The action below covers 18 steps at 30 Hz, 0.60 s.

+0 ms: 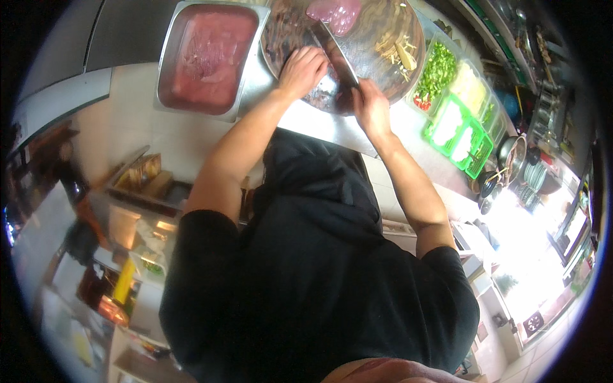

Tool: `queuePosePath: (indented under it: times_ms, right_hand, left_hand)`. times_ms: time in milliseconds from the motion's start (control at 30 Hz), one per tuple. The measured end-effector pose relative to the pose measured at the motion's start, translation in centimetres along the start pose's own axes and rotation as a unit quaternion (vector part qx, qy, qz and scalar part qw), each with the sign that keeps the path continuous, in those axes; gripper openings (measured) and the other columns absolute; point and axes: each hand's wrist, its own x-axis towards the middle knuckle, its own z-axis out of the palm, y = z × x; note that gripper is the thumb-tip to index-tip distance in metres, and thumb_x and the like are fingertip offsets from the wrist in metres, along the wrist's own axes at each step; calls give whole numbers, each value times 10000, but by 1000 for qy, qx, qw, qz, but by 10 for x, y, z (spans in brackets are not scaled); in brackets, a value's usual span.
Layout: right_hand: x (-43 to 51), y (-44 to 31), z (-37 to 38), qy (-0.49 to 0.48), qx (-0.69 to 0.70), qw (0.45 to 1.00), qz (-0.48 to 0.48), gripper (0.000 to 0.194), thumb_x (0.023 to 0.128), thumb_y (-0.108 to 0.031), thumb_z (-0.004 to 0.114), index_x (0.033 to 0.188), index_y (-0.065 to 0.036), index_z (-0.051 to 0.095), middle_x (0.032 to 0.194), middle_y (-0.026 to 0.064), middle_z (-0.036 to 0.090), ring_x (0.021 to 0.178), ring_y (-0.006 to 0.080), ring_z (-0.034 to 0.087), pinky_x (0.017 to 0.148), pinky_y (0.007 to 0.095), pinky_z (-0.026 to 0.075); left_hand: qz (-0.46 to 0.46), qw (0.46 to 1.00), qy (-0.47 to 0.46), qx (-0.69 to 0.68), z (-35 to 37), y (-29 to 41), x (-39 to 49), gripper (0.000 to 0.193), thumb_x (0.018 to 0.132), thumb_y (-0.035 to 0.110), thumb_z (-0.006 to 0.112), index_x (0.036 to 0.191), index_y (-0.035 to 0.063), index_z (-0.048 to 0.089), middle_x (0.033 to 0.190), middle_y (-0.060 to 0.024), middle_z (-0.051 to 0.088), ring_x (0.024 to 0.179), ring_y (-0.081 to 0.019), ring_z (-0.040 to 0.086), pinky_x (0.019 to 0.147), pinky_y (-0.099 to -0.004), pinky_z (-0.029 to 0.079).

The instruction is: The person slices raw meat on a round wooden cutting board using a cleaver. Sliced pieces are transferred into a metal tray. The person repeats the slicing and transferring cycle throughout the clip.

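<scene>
My right hand [372, 106] grips the handle of a large kitchen knife [338, 56], its blade pointing up and left over a round wooden chopping board [371, 52]. Left of the blade, my left hand [302, 72] rests low on the board with its fingers bent and close together; whether anything lies under the fingertips is hidden. A piece of raw pink meat [335, 15] lies at the board's far side, just beyond the knife's tip. On the board's right part are a piece of peeled ginger [406, 57] and pale thin strips around it.
A deep steel tray [165, 62] with raw meat in reddish liquid stands left of the board. To the right are clear containers of chopped green herbs [437, 69], cut red pepper [422, 102] and pale shreds [467, 88], beside green plastic baskets [450, 152]. Pans [512, 155] stand further right.
</scene>
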Motion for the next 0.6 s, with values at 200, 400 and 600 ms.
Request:
queuePosePath:
  times_ms: [200,400,600]
  right_hand:
    - [1,0,-3,-57,-43,997,8,196,981,-66,653,1169,-28,691,1067,210,692,989,463,684,856,510,555]
    - [4,-3,-1,-15,-19,999,-46,168,974,-70,659,1136,-34,688,1053,200,687,956,456,689,832,518,564]
    - [6,-4,2,-46,-48,998,-5,202,975,-78,672,1172,-37,696,1073,205,693,987,464,684,852,516,560]
  left_hand:
    - [-3,1000,1,11,2,-1,-3,85,911,104,749,969,53,713,1117,-93,699,1105,-300,655,969,-426,517]
    - [-12,1000,14,7,-2,-1,-5,87,904,104,742,962,46,709,1105,-94,697,1107,-299,657,964,-422,521]
    - [-2,1000,21,17,-2,-1,-6,85,900,105,742,949,48,702,1099,-89,696,1103,-298,660,963,-420,523]
